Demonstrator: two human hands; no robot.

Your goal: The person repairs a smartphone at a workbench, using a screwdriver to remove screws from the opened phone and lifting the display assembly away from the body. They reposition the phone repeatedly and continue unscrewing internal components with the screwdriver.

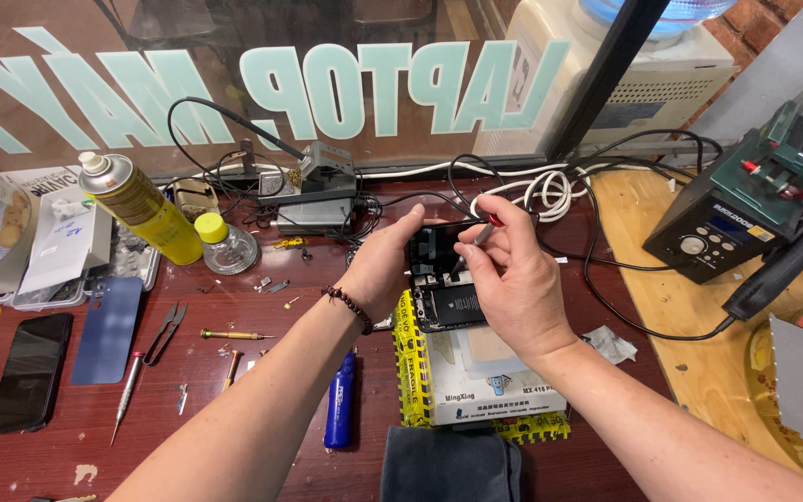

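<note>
Left hand (385, 265) gripped the opened phone (445, 279) by its upper edge over a white box (485, 381); right hand (513, 279) pinched a red-handled screwdriver (487, 228) against it.

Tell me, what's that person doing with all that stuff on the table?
A person is working on an opened phone that lies on a white box. The left hand props up the phone's lifted screen. The right hand holds a thin red-tipped tool against it. Around them lie a yellow spray can, tweezers, a blue phone back and another phone.
</note>
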